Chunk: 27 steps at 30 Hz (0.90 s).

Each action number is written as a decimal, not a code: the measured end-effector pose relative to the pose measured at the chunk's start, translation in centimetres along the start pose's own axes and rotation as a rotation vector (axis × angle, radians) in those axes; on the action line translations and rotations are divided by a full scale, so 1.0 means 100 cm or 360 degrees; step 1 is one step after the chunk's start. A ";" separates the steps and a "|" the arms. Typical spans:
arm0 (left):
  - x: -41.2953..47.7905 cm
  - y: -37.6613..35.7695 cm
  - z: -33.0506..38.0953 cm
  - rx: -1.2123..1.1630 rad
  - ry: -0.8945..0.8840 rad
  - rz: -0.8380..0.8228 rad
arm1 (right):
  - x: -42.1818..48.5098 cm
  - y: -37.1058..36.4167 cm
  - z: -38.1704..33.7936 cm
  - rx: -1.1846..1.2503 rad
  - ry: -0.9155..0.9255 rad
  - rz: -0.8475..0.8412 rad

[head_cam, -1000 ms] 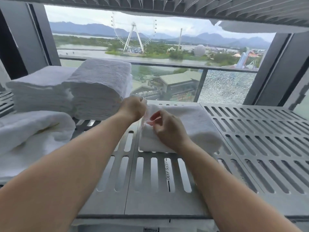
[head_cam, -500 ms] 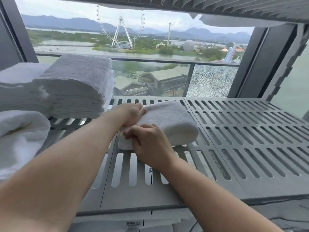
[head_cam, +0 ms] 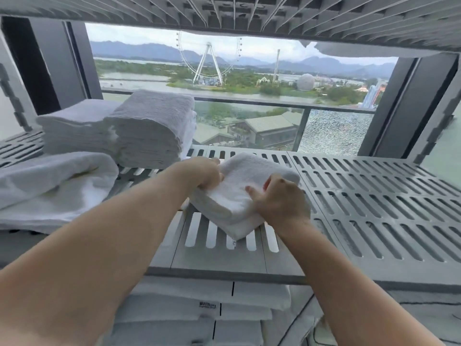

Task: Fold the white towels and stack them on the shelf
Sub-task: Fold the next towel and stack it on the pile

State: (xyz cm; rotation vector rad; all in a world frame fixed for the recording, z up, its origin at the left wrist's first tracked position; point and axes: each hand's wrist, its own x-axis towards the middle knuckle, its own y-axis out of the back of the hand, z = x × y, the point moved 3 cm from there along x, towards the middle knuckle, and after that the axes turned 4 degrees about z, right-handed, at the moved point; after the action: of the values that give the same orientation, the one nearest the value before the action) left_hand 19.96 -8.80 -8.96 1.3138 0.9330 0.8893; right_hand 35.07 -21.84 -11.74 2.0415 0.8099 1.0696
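1. I see the grey slotted shelf point(head_cam: 374, 201) filling my view from left to right, with another ribbed shelf overhead.
2. Behind it, a window point(head_cam: 249, 71) looks out on a Ferris wheel and water.
3. A loosely bundled white towel point(head_cam: 55, 186) lies at the shelf's left front.
4. Behind that bundle, two tall towel stacks point(head_cam: 149, 131) stand side by side at the back left, touching each other.
5. Below the shelf's front edge, more folded linen point(head_cam: 224, 303) lies piled on a lower level.
6. The folded towel point(head_cam: 234, 201) I am handling sits near the middle of the shelf, one corner pointing toward me, just right of the stacks.
7. My left hand point(head_cam: 207, 174) curls its fingers over the towel's far left edge and grips it.
8. My right hand point(head_cam: 282, 201) holds the near right side, thumb on top and fingers wrapped over the edge.
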 end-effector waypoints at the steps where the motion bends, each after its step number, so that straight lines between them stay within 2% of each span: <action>1: -0.006 0.002 -0.003 -0.0048 0.0013 -0.0042 | -0.001 0.002 0.001 -0.0068 -0.0021 -0.0057; 3: -0.022 0.005 -0.010 -0.0218 0.0049 -0.0139 | -0.004 0.004 0.000 -0.0175 -0.0042 -0.0155; 5: -0.038 0.004 -0.016 -0.0559 0.0105 -0.0281 | -0.009 0.007 -0.004 -0.0311 -0.0062 -0.0253; 7: -0.053 0.005 -0.020 -0.0743 0.0112 -0.0319 | -0.014 0.012 -0.007 -0.0426 -0.0105 -0.0358; 10: -0.067 0.001 -0.023 -0.0680 0.0023 -0.0145 | -0.021 0.015 -0.011 -0.0424 -0.0163 -0.0526; 14: -0.083 -0.010 -0.017 -0.0593 -0.0046 -0.0028 | -0.029 0.013 -0.022 -0.0031 -0.0254 -0.0679; 20: -0.088 -0.015 -0.014 -0.0797 -0.0098 0.0094 | -0.039 0.011 -0.023 0.0618 -0.0190 -0.0431; 27: -0.090 0.014 -0.017 -0.1074 -0.0162 0.0387 | -0.031 0.020 -0.034 0.0808 0.0000 0.0029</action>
State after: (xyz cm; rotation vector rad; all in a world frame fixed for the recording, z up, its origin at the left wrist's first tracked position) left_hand 14.94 -16.37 -7.16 0.8780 0.3364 1.1820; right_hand 31.10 -24.42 -9.99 2.4656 1.1558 0.9380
